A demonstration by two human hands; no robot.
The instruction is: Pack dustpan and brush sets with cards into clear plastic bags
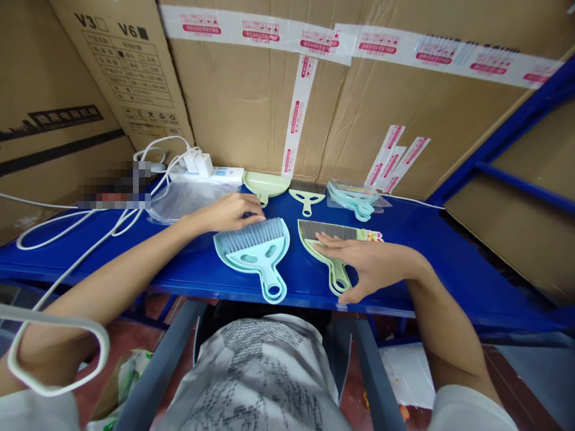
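Observation:
A light blue dustpan with a matching grey-bristled brush [263, 248] nested in it lies on the blue table, handle toward me. My left hand [236, 212] is just above its bristle edge, fingers bent, thumb near the bristles; what it grips, if anything, is hidden. To the right lies a green dustpan and brush set [335, 263] with dark bristles. My right hand [366, 263] rests over this set, fingers spread across the bristles and thumb near the handle. A colourful label [372, 235] sticks out at the set's right end.
Behind lie a green dustpan [266, 182], a green brush [307, 197] and bagged blue sets [354, 199]. At the left are a power strip [227, 174], clear plastic bags [188, 200] and white cables [81, 263]. Cardboard [251, 102] lines the back; a blue frame [503, 123] stands right.

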